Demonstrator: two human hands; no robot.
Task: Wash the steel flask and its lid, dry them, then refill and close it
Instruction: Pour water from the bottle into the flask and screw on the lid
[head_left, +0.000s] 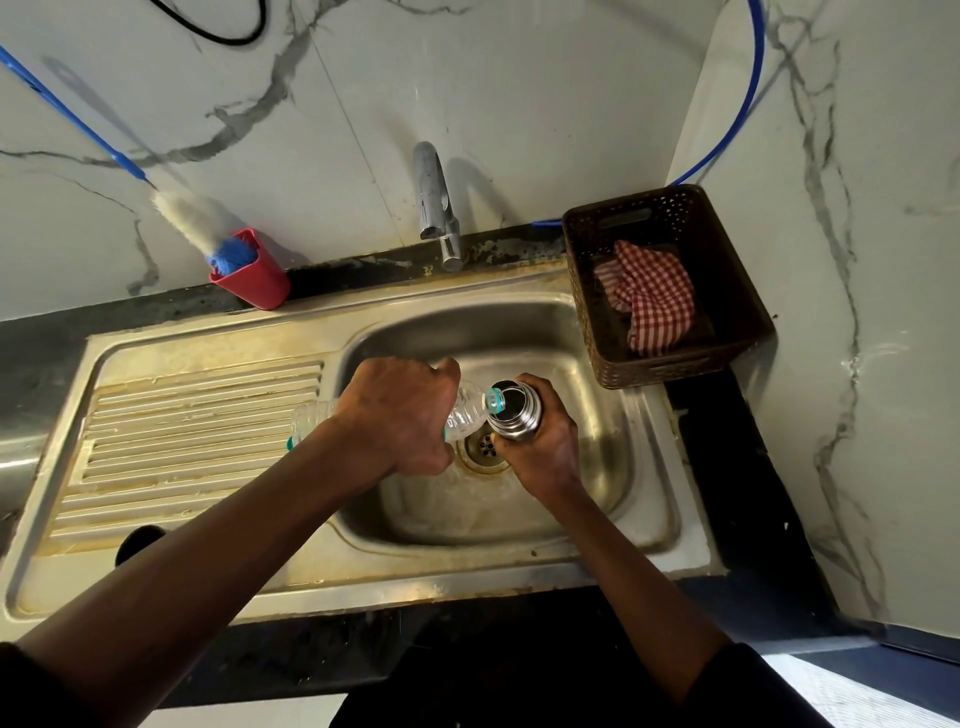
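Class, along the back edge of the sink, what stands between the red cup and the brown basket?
In the head view, the steel tap stands between the red cup and the brown basket.

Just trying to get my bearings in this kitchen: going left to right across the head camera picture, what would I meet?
Red cup holding the bottle brush → left hand tipping the plastic bottle → steel flask gripped by the right hand → brown basket with the checked cloth.
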